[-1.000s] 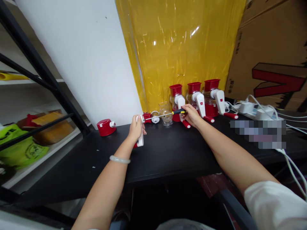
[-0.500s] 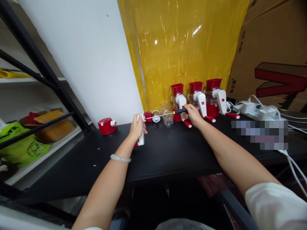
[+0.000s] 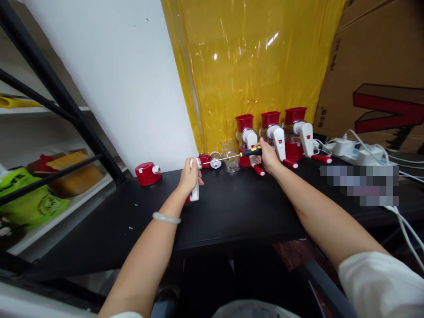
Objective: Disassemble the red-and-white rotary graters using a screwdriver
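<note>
Right hand [image 3: 269,159] shifted on screwdriver [image 3: 252,151] | grinders [image 3: 279,145], clear cup [image 3: 232,167] close behind

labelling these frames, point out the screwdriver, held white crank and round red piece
Screwdriver [image 3: 249,152]: head view, on its handle
Held white crank [image 3: 195,191]: head view, on its lower part
Round red piece [image 3: 147,175]: head view, on its side wall

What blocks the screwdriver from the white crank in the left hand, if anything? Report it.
Nothing visible does. From the right hand, the screwdriver reaches the upper end of the white crank, gripped in the left hand. The clear container shows behind the screwdriver, not in its path. Exact tip contact cannot be made out.
</note>
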Available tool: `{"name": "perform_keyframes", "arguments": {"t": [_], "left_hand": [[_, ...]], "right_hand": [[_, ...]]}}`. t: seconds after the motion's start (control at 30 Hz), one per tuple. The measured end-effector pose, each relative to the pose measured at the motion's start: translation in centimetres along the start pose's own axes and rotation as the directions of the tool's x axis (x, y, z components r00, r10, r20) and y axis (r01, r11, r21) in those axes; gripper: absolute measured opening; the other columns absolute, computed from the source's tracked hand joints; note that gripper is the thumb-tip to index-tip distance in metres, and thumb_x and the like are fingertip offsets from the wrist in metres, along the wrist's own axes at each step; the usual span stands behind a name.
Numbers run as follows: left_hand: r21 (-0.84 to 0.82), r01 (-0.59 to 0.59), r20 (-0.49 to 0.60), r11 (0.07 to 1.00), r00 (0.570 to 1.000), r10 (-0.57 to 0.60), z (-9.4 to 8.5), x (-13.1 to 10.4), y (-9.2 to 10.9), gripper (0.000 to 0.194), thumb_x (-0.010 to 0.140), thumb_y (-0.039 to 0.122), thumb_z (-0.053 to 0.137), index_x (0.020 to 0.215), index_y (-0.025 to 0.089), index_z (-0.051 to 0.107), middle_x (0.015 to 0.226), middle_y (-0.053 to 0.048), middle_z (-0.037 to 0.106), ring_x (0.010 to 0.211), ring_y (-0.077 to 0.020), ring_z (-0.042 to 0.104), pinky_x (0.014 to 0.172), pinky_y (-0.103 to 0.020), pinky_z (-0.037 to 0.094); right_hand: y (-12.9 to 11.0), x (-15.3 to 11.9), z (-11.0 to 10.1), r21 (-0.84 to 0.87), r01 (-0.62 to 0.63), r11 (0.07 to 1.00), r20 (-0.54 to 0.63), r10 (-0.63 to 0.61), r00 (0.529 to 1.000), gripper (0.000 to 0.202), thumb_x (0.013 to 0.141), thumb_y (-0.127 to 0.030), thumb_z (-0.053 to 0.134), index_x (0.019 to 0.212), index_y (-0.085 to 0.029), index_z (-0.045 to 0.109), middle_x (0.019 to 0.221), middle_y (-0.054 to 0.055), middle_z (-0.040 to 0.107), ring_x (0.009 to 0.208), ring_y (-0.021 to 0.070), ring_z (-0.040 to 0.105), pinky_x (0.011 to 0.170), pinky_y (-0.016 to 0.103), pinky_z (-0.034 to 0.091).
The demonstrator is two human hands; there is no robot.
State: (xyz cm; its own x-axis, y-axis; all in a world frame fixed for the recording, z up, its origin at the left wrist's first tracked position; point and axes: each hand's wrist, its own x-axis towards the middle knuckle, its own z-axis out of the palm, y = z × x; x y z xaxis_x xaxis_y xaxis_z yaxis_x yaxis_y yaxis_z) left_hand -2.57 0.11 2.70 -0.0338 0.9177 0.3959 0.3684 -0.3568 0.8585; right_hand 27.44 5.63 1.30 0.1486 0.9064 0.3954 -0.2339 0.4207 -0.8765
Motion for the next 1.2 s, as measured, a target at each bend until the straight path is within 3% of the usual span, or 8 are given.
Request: {"name": "perform_keyframes", "arguments": {"t": [0.1,0.27,0.5,0.6,0.8,0.97,1.07,1.2], "left_hand": [[-0.005,-0.004,-0.013,1.0,1.0,0.004,-0.1,0.1,-0.1,0.027,0.099,0.048,0.031,0.1,0.023,0.042,0.056,0.009,0.05,0.034,-0.0121,0.054,0.035,-0.022,0.044],[0.01,0.009,-0.002,1.0,1.0,-0.009,0.0,0.1,-0.2,0.029,0.098,0.05,0.032,0.102,0.023,0.042,0.056,0.009,0.05,0.034,-0.0124,0.054,0.034,-0.022,0.044],[0.0,0.02,0.007,1.0,1.0,-0.02,0.1,0.0,-0.1,0.03,0.098,0.051,0.033,0.102,0.023,0.042,0.056,0.009,0.05,0.033,-0.012,0.053,0.035,-0.022,0.044],[-0.008,-0.001,-0.002,1.0,1.0,0.001,0.0,0.1,-0.3,0.03,0.097,0.052,0.034,0.099,0.024,0.042,0.056,0.01,0.05,0.033,-0.012,0.054,0.035,-0.021,0.044],[0.002,0.005,-0.004,1.0,1.0,-0.005,0.0,0.2,-0.4,0.031,0.098,0.052,0.033,0.1,0.023,0.042,0.056,0.01,0.05,0.033,-0.0119,0.054,0.035,-0.021,0.044],[-0.006,0.009,0.008,1.0,1.0,-0.009,0.0,0.1,-0.4,0.031,0.098,0.052,0.033,0.102,0.023,0.043,0.056,0.009,0.051,0.033,-0.0122,0.054,0.035,-0.022,0.045],[0.004,0.015,-0.001,1.0,1.0,-0.015,0.0,0.1,-0.2,0.031,0.097,0.053,0.033,0.101,0.023,0.042,0.057,0.009,0.051,0.034,-0.0124,0.055,0.035,-0.022,0.045],[0.0,0.023,-0.013,1.0,1.0,-0.023,-0.1,0.1,-0.2,0.029,0.097,0.051,0.034,0.101,0.023,0.042,0.056,0.01,0.05,0.034,-0.0123,0.054,0.035,-0.021,0.044]], "right_hand": [[0.0,-0.1,0.1,0.023,-0.003,1.0,-0.032,0.003,0.999,0.039,0.071,-0.053,0.071,0.075,-0.025,0.044,0.041,-0.011,0.034,0.032,0.0087,0.033,0.034,0.022,0.028],[-0.8,-0.5,0.3,0.2,-0.034,0.979,0.001,0.035,0.999,0.026,0.067,-0.035,0.067,0.078,-0.024,0.046,0.059,-0.007,0.052,0.044,0.0091,0.047,0.04,0.022,0.037],[-1.0,-0.5,0.5,0.108,-0.055,0.993,-0.061,0.062,0.996,0.045,0.077,-0.067,0.059,0.076,-0.024,0.047,0.044,-0.007,0.04,0.036,0.0101,0.039,0.037,0.024,0.035],[-0.7,-0.5,0.4,0.035,-0.038,0.999,-0.051,0.04,0.998,0.039,0.076,-0.058,0.066,0.075,-0.025,0.046,0.039,-0.011,0.03,0.032,0.0078,0.029,0.037,0.023,0.034],[-1.0,-0.6,0.2,0.152,-0.033,0.988,0.013,0.032,0.999,0.026,0.069,-0.036,0.066,0.079,-0.024,0.045,0.058,-0.007,0.049,0.042,0.0087,0.043,0.04,0.022,0.039],[-1.1,-0.5,0.3,0.179,-0.003,0.984,-0.008,0.005,1.0,0.036,0.075,-0.055,0.064,0.077,-0.024,0.044,0.059,-0.005,0.05,0.042,0.0098,0.045,0.039,0.023,0.037],[-0.9,-0.5,0.4,0.109,0.005,0.994,-0.02,-0.003,1.0,0.048,0.079,-0.071,0.055,0.074,-0.024,0.045,0.044,-0.008,0.038,0.034,0.009,0.035,0.038,0.024,0.035],[-0.7,-0.4,0.5,0.056,-0.002,0.998,-0.015,0.002,1.0,0.041,0.077,-0.06,0.067,0.076,-0.025,0.046,0.039,-0.012,0.031,0.032,0.0079,0.03,0.039,0.023,0.037]]}}
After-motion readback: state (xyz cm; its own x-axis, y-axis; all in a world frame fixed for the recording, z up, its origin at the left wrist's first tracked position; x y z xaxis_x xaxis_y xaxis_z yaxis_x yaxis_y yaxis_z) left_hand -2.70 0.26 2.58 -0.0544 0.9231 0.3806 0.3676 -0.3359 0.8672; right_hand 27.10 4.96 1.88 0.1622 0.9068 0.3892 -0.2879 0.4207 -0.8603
